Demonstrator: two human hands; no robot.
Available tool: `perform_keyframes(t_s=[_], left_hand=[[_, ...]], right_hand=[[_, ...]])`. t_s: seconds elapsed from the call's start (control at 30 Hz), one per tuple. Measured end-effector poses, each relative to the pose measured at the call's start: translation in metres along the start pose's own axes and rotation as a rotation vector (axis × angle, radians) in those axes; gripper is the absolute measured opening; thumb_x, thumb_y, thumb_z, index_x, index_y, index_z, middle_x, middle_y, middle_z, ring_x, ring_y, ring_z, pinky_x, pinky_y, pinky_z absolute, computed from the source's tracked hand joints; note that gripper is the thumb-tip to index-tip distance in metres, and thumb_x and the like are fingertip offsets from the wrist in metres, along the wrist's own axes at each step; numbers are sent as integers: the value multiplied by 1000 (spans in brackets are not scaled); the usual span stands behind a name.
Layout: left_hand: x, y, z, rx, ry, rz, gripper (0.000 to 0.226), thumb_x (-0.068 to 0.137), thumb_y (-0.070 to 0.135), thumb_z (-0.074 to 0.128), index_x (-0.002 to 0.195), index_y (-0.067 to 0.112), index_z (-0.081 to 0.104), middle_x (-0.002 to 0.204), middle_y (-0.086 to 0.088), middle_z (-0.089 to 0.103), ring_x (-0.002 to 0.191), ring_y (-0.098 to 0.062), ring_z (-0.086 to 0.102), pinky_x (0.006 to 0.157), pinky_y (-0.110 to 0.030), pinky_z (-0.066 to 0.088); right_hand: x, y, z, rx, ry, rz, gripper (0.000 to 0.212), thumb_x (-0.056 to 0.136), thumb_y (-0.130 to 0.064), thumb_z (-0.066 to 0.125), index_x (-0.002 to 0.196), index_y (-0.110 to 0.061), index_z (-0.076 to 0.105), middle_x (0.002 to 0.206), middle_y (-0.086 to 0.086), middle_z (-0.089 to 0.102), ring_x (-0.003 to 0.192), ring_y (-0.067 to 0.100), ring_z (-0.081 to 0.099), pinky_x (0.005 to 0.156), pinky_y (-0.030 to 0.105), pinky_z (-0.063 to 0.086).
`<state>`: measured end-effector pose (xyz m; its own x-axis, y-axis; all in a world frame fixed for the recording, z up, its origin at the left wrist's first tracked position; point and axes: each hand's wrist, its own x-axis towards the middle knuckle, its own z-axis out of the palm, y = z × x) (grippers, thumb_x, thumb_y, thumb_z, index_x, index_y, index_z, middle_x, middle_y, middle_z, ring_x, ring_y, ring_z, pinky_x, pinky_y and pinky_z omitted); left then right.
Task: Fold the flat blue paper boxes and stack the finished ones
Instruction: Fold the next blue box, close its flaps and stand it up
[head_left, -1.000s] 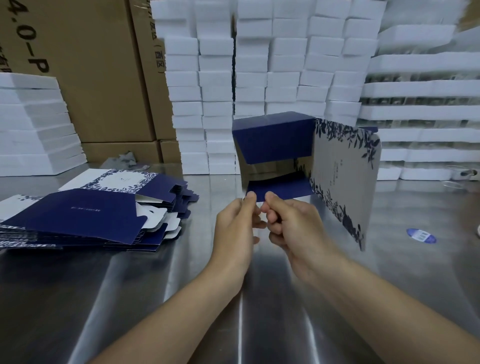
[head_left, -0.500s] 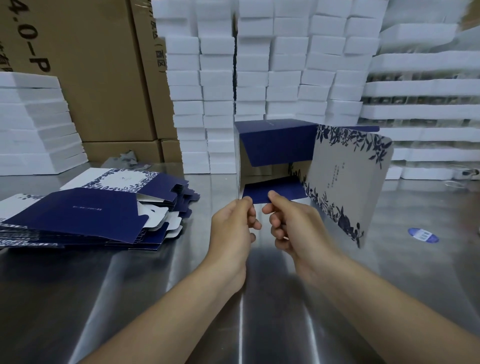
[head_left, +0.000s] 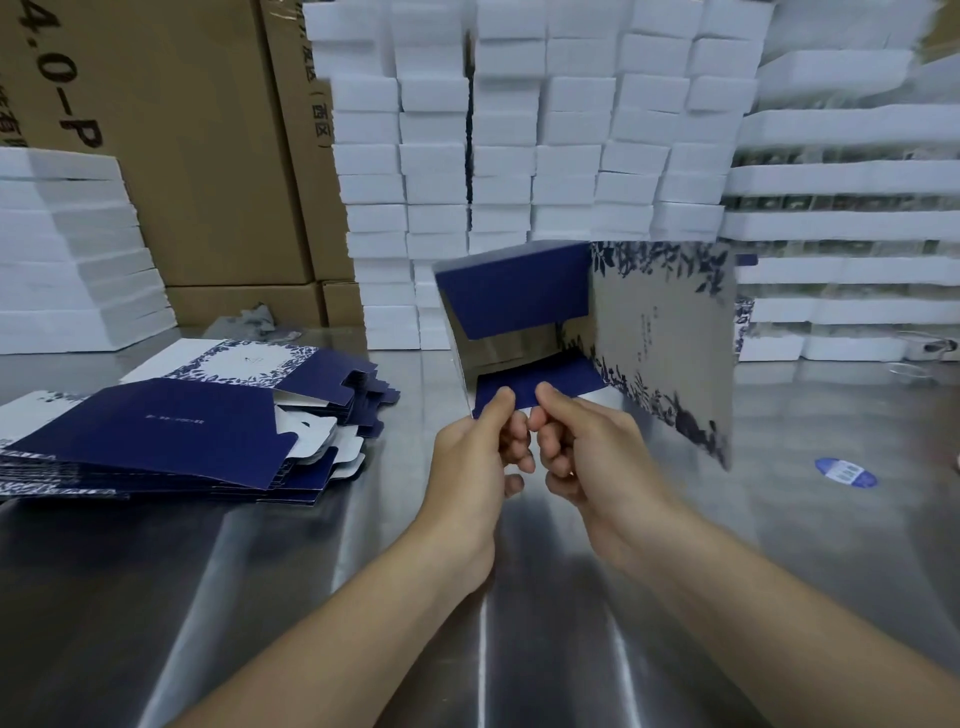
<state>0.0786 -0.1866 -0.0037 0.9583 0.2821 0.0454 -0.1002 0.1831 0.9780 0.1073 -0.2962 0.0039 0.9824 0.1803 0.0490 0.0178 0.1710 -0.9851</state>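
Observation:
A half-opened blue paper box (head_left: 524, 296) hangs in front of me above the steel table (head_left: 363, 597). Its grey panel with dark blue leaf print (head_left: 670, 343) swings out to the right. My left hand (head_left: 478, 452) and my right hand (head_left: 582, 447) sit side by side and both pinch the box's lower blue flap (head_left: 540, 382) between thumb and fingers. A pile of flat blue boxes (head_left: 171, 436) lies on the table to the left, fanned out, top one plain navy.
White foam blocks (head_left: 519, 156) are stacked in a wall at the back, with more on the left (head_left: 67, 249) and right. Brown cartons (head_left: 182, 156) stand behind the pile. A blue oval sticker (head_left: 845, 472) lies on the table at right.
The box has tilted and opened wider, its printed panel swinging further right. Both hands rose slightly and kept their pinch on the lower flap.

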Motion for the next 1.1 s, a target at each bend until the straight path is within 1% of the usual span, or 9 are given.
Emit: perform_keyframes(t_s=[0.13, 0.3, 0.4, 0.53, 0.63, 0.77, 0.9, 1.0, 1.1], left_hand=[[1, 0, 0, 32, 20, 9, 41, 106, 35, 55, 68, 19, 58, 64, 2, 54, 58, -11, 51, 68, -31, 39], [2, 1, -2, 33, 41, -16, 41, 105, 36, 57, 67, 21, 57, 62, 5, 52, 59, -12, 51, 67, -32, 38], [3, 0, -4, 21, 41, -24, 41, 105, 37, 58, 67, 22, 57, 62, 5, 50, 58, -11, 50, 66, -31, 37], [4, -1, -4, -12, 42, -34, 45, 103, 41, 61, 63, 23, 57, 63, 3, 50, 58, -13, 50, 64, -30, 37], [2, -2, -2, -26, 17, -40, 48, 101, 47, 63, 58, 24, 59, 65, 2, 52, 59, -14, 51, 65, -31, 38], [0, -3, 0, 1, -56, -31, 50, 100, 51, 63, 58, 25, 60, 66, 1, 54, 61, -13, 53, 70, -33, 40], [1, -4, 1, -8, -55, -44, 50, 104, 40, 60, 58, 23, 58, 63, -1, 56, 54, -11, 52, 66, -30, 42], [2, -4, 0, -48, -68, -66, 50, 104, 35, 58, 57, 23, 53, 63, -1, 50, 54, -11, 49, 62, -29, 40], [3, -5, 0, -69, -61, -94, 54, 105, 33, 55, 51, 25, 50, 59, 3, 45, 54, -11, 46, 62, -30, 36]], right_hand=[[1, 2, 0, -32, 20, -11, 36, 103, -34, 64, 71, -18, 66, 58, -3, 50, 48, 9, 39, 46, 21, 33], [4, 4, -3, -32, 95, -25, 35, 103, -40, 63, 74, -20, 61, 57, -5, 47, 48, 9, 39, 47, 22, 33], [6, 4, -4, -28, 103, -9, 32, 104, -36, 59, 77, -20, 61, 57, -7, 47, 47, 9, 38, 49, 23, 32], [8, 3, -2, 67, 103, -40, 36, 104, -26, 59, 70, -17, 59, 54, -5, 43, 44, 8, 34, 40, 19, 29], [7, 3, -3, 113, 130, -55, 39, 104, -22, 58, 65, -16, 56, 52, -2, 40, 42, 9, 31, 39, 20, 27], [3, 4, 0, 70, 79, -52, 41, 105, -24, 57, 65, -17, 56, 53, -1, 44, 41, 9, 37, 41, 19, 33], [-1, 3, 5, 39, 10, -40, 50, 105, -25, 58, 56, -20, 58, 52, 1, 53, 40, 10, 44, 43, 19, 35], [0, 3, 4, -20, 36, -19, 42, 104, -30, 62, 64, -19, 58, 49, -4, 50, 40, 7, 44, 47, 21, 35], [2, 7, 3, -26, 66, 9, 37, 103, -32, 63, 69, -18, 56, 51, -4, 44, 41, 8, 39, 43, 20, 32]])
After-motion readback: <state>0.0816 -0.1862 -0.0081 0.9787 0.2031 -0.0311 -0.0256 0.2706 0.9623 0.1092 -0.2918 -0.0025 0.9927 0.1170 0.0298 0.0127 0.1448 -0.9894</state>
